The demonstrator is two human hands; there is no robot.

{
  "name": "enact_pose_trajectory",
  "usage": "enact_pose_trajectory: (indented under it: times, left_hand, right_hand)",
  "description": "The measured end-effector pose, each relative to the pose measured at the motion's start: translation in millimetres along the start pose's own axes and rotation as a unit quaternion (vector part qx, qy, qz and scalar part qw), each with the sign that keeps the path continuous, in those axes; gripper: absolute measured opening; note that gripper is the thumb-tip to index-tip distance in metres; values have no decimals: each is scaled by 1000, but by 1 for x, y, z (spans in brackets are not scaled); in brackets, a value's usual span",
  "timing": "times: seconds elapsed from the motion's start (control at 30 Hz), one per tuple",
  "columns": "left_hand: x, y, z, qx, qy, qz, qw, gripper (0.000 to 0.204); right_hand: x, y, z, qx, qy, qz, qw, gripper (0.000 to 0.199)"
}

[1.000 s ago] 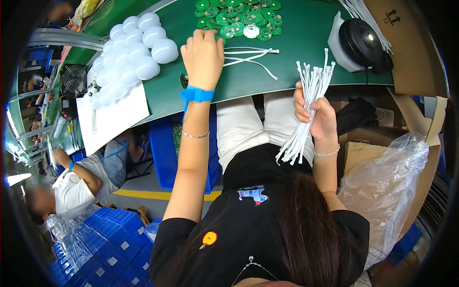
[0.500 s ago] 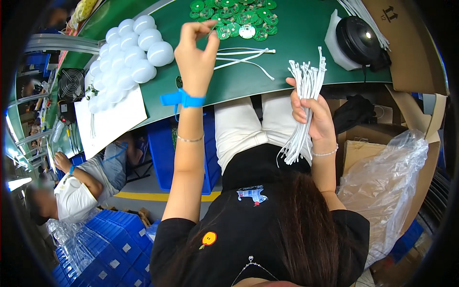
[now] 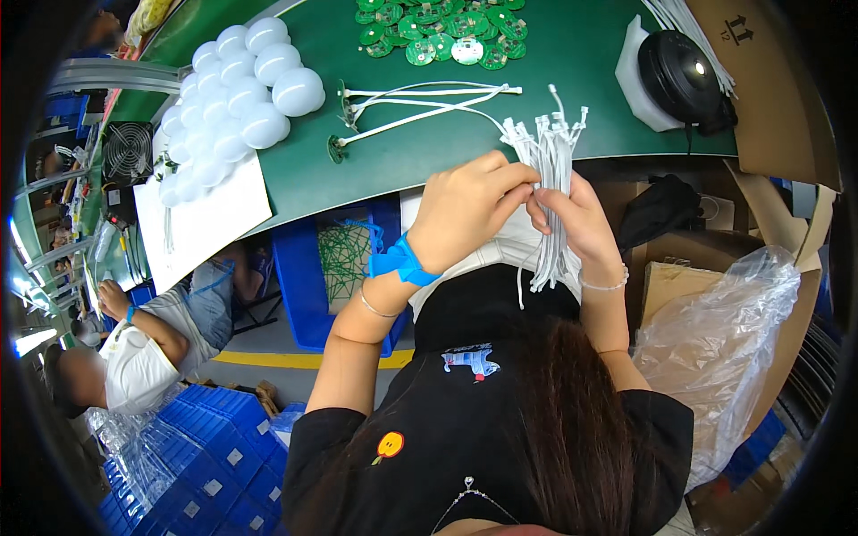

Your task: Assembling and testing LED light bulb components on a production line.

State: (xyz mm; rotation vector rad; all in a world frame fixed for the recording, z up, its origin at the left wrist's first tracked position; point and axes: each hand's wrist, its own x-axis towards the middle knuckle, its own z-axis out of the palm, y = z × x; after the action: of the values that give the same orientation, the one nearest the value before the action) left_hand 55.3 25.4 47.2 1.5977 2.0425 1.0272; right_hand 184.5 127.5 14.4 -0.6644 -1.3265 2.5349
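A thick bundle of white cables [image 3: 556,165] with small plug ends stands upright in my right hand [image 3: 583,223], its fingers wrapped round the middle. My left hand [image 3: 478,207], with a blue strap at the wrist, is closed in a pinch on a white cable at the bundle's left side, touching my right thumb; its exact hold is partly hidden. Ahead on the green table lie a few white cables [image 3: 420,113] joined to round green circuit boards [image 3: 336,149]. Farther off is a heap of loose round circuit boards [image 3: 438,31], one of them whiter.
White globe covers [image 3: 241,94] cluster at the left beside white board [image 3: 255,201]. A round black device [image 3: 675,76] sits on foam at the right. Below the table are a blue bin [image 3: 295,295] and an open carton with clear plastic [image 3: 724,339]. Another person [image 3: 147,357] sits at far left.
My left hand has come down and right from near the loose circuit boards to the cable bundle. The bundle has shifted slightly left, and the boards with cables on the table are uncovered.
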Motion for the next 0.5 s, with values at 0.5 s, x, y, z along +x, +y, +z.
enact_pose_trajectory:
  times: [0.5]
  left_hand:
    - [2,-22,-4,-46,-14,89,995,9]
  right_hand:
    - [7,2,0,51,-34,55,997,13]
